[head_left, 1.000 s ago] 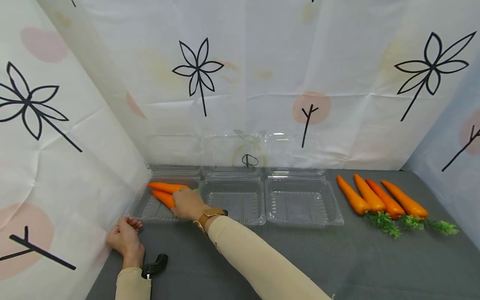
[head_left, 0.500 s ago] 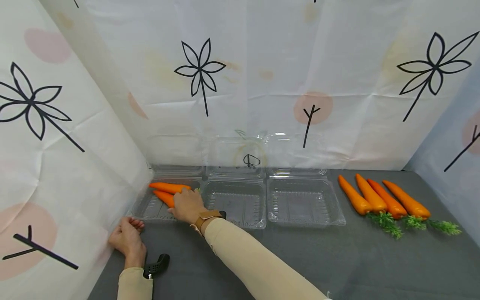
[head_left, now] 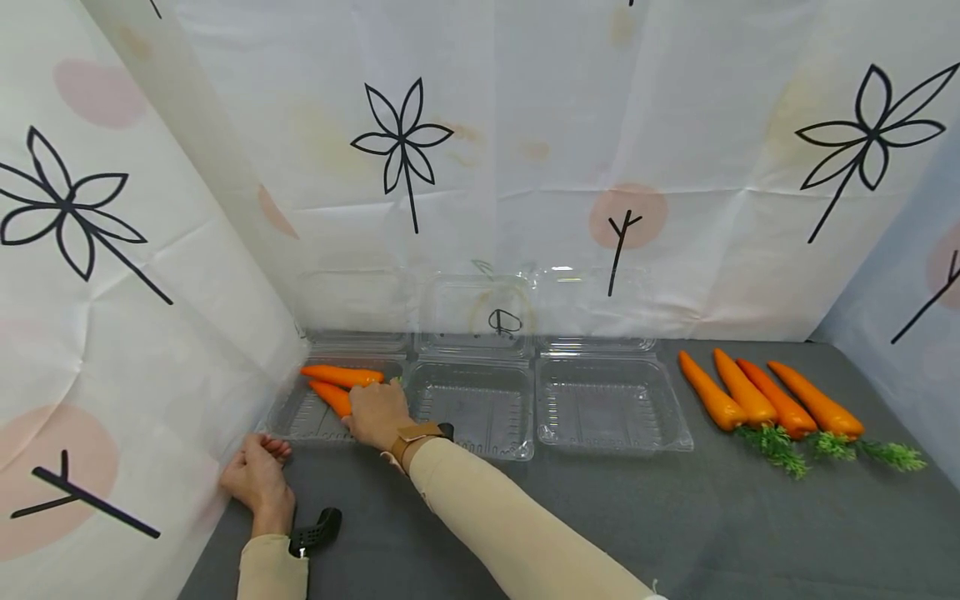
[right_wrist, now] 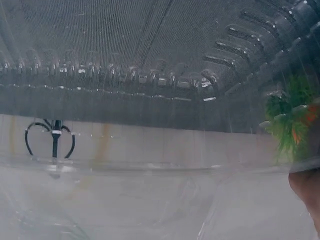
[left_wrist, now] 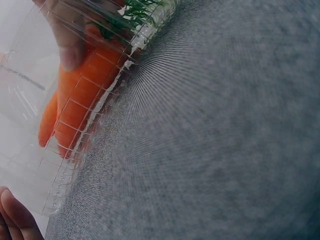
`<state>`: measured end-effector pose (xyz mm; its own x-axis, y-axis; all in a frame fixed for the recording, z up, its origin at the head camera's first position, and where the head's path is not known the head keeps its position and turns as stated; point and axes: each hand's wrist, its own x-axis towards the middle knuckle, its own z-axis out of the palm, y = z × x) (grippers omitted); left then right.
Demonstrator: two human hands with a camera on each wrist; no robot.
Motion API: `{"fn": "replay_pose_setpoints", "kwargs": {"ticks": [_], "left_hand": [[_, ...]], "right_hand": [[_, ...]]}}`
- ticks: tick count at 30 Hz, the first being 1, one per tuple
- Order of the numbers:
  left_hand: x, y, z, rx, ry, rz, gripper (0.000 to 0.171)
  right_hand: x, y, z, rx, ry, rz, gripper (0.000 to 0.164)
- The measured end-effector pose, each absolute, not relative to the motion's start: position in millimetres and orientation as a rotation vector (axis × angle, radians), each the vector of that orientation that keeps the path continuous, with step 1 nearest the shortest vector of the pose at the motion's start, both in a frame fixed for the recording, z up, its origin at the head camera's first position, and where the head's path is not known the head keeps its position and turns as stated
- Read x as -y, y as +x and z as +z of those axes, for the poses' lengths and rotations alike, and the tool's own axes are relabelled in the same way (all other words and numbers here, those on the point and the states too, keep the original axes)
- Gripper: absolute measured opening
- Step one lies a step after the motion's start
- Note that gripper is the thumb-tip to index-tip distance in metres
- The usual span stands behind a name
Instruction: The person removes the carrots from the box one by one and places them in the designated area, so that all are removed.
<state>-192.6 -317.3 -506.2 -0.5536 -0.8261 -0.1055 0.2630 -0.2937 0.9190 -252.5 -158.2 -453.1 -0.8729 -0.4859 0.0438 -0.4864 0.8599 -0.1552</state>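
Observation:
Two orange carrots with green tops lie in the left clear plastic container point(head_left: 300, 425). My right hand point(head_left: 377, 413) reaches in from the front and grips the nearer carrot point(head_left: 328, 397) by its thick end, hiding that part in the head view. Seen through the plastic in the left wrist view, the thumb presses on this carrot's side. Just behind it lies the farther carrot point(head_left: 341, 376). My left hand point(head_left: 257, 477) rests at the container's front left corner, fingers loosely curled and holding nothing. Green leaves point(right_wrist: 292, 120) show at the right wrist view's edge.
Two more clear containers, a middle one point(head_left: 474, 454) and a right one point(head_left: 611, 446), stand in the same row, lids raised against the patterned cloth point(head_left: 697, 250). Several carrots point(head_left: 768, 400) lie side by side at the right of the grey table point(head_left: 600, 517).
The right hand has shifted slightly toward me over the nearer carrot. The middle container now sits a little apart from the right one's line. The left hand has stayed in place.

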Motion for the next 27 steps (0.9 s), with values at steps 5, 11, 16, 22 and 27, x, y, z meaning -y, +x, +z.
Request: {"fn": "replay_pose_setpoints", "kwargs": {"ticks": [5,11,16,22,27], "left_hand": [[316,-194,-506,1.222,0.778,-1.898,0.022],[316,-193,-506,1.218,0.774,-1.889,0.021],[315,-192,-506,1.205,0.776,-1.906,0.021],[317,-192,-507,1.205,0.774,-1.903,0.022],[317,-193,-507,1.187,0.766,-1.922,0.023]], "right_hand": [[152,-252,-452,2.918,0.779,0.530,0.029],[146,-253,-445,2.796,0.747,1.026,0.029],[139,-252,-430,2.765,0.735,1.198,0.023],[120,-247,-401,2.632,0.719,1.615,0.035],[85,-242,-375,2.495,0.688,1.903,0.042]]}}
